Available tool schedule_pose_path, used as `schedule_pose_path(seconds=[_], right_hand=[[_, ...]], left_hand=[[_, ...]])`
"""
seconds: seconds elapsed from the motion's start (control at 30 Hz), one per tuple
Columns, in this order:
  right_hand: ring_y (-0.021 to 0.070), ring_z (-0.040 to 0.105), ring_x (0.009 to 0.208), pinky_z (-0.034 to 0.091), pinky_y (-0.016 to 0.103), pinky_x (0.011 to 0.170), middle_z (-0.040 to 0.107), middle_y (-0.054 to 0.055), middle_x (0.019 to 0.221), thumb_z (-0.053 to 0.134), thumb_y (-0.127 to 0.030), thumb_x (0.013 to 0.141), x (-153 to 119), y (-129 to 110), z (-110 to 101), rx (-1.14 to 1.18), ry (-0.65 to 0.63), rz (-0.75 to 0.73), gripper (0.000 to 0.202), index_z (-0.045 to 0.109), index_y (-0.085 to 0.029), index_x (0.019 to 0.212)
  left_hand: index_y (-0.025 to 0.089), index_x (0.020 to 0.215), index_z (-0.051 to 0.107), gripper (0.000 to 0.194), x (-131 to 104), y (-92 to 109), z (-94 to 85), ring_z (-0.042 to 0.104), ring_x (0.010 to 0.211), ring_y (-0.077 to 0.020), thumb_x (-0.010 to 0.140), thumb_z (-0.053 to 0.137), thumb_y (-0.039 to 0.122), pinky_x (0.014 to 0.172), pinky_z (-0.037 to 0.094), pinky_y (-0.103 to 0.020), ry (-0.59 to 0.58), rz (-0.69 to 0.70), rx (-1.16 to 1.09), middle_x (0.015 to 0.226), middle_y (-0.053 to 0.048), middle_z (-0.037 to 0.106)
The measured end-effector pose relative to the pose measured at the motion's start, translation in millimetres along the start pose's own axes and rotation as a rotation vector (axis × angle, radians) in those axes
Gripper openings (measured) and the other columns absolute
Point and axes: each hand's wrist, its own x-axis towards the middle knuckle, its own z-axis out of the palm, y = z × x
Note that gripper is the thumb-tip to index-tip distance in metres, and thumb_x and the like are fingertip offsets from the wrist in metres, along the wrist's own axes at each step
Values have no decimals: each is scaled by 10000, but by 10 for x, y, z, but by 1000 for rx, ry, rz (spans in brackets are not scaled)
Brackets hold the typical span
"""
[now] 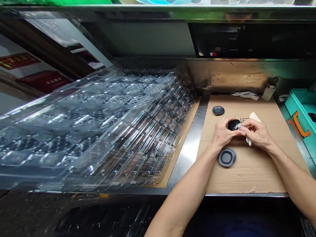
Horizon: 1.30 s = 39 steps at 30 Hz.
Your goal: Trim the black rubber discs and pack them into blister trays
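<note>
Over the cardboard sheet [249,174], my left hand [223,132] grips a round black part [233,125] between thumb and fingers. My right hand [255,131] pinches a white cloth [248,141] against the right side of that part; some of the cloth hangs below the fingers. A dark round lid-like piece [227,157] lies on the cardboard nearer to me, just below my left hand. Another similar piece [218,110] rests farther back, above my left hand. Behind my right hand shows a pale cream scrap [254,117].
Tall stacked clear plastic trays [98,125] fill the left side. At the back lie a white glove-like cloth [245,95] and a small bottle [269,91]. A teal bin [300,108] with an orange handle stands right. A metal shelf [158,13] crosses above.
</note>
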Motion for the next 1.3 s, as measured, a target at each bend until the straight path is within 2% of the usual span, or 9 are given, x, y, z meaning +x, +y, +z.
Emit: schedule_pose_path(seconds=[0.1,0.23,0.33,0.4,0.53,0.67,0.8,0.97,1.3], right_hand=[[148,580,658,452,280,558,684,50,848,745,-501,863,19,1,-31,-39,47,-32,304,719,-200,831],[157,575,692,460,293,612,680,45,830,714,-471,891,40,76,-44,-119,-1,-92,265,757,-211,863],[145,521,618,424,290,579,657,24,744,692,-473,891,61,225,-73,-208,123,-22,278,760,-204,878],[146,507,599,413,291,575,640,14,703,679,-469,888,70,324,-92,-237,182,24,285,759,-196,898],[154,550,647,434,297,643,680,25,759,652,-397,884,60,425,-79,-349,141,22,224,753,-198,866],[167,585,720,440,298,713,681,29,783,611,-344,890,39,431,-38,-450,74,-33,196,738,-206,832],[172,591,728,436,297,715,682,33,787,597,-357,898,36,423,-42,-460,59,-20,217,744,-202,859],[173,592,715,436,295,706,683,34,771,593,-356,901,42,435,-58,-459,46,-35,223,748,-197,874],[168,584,714,420,293,703,685,26,789,606,-313,901,38,476,-54,-467,53,-86,179,740,-198,873]], left_hand=[[163,1082,752,682,-9,3,12,723,969,-261,522,995,468,889,561,-369,-69,-57,-37,1028,-103,767],[164,1103,752,695,-12,-43,28,720,998,-268,531,989,478,915,560,-382,-111,-119,-75,1056,-111,766],[162,1159,723,711,-22,-93,60,712,1045,-270,582,965,501,962,551,-396,-141,-145,-100,1105,-122,756],[170,1268,664,802,-33,-109,80,698,1094,-269,595,966,485,1003,535,-407,-149,-98,-91,1156,-125,738],[219,1475,473,1015,-44,-80,75,676,1150,-263,616,972,427,1041,515,-418,-103,27,-9,1225,-119,700],[251,1557,330,1079,-48,-25,47,674,1169,-244,680,941,399,1042,521,-387,-51,100,29,1265,-114,684],[259,1591,239,1086,-63,12,44,669,1198,-235,741,900,402,1054,521,-364,-15,176,62,1292,-111,675],[265,1609,188,1044,-83,62,42,641,1252,-235,809,850,376,1082,505,-357,-12,273,131,1331,-118,660],[239,1611,201,1041,-86,79,40,637,1255,-230,808,843,402,1060,514,-355,-14,198,151,1317,-112,670]])
